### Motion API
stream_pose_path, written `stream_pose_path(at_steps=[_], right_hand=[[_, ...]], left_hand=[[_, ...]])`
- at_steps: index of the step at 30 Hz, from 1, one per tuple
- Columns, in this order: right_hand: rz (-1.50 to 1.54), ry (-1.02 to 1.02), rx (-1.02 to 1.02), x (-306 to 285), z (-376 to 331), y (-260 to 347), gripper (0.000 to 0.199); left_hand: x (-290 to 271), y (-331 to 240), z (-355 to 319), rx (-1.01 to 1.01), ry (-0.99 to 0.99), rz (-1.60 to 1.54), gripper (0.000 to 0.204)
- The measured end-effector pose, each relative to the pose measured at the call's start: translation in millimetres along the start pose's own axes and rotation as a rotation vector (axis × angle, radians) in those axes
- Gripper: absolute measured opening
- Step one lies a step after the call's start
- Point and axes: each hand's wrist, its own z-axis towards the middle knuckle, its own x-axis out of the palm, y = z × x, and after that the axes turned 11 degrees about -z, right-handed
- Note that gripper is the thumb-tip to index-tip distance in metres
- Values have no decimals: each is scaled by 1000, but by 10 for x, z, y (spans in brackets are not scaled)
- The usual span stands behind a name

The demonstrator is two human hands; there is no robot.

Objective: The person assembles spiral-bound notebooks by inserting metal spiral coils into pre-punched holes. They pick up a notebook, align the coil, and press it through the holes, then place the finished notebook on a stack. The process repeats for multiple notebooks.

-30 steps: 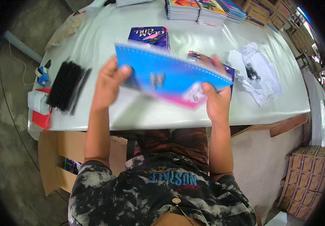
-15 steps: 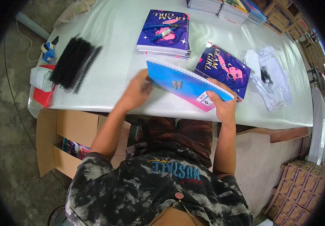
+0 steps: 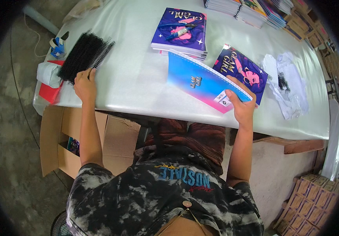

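Observation:
My right hand (image 3: 241,103) grips the right end of a blue-and-pink notebook (image 3: 201,84), thumb on its cover. A row of punched holes runs along its far edge, where no coil shows. At the left, my left hand (image 3: 85,84) has its fingers curled in at the near end of a pile of black spiral binding coils (image 3: 85,55), pinching a coil there; the fingertips are partly hidden. Behind the held notebook lies a spiral-bound purple notebook (image 3: 250,72). Farther back stands a stack of purple notebooks (image 3: 179,29) with blue-handled pliers (image 3: 179,33) on top.
A blue tape dispenser (image 3: 57,47), a white packet (image 3: 48,74) and a red sheet (image 3: 50,92) lie left of the coils. Crumpled white wrapping (image 3: 289,90) is at the right. More notebooks (image 3: 252,15) stand at the back. Below the table's edge, an open cardboard box (image 3: 118,135) sits at left.
My left hand has let go of the notebook and moved left to the coil pile. My right hand still holds the notebook, now tilted with more of its cover showing.

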Motion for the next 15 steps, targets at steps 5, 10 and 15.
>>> stream_pose_path(at_steps=[5,10,15], right_hand=[[-21,-7,-10,36,-57,-35,29],[8,-8,41,40,-71,-51,33],[7,-6,31,32,-88,-37,32]], left_hand=[[-8,-139,90,-87,118,39,23],[81,-96,-13,-85,178,0,25],[75,-91,41,-148,209,70,24]])
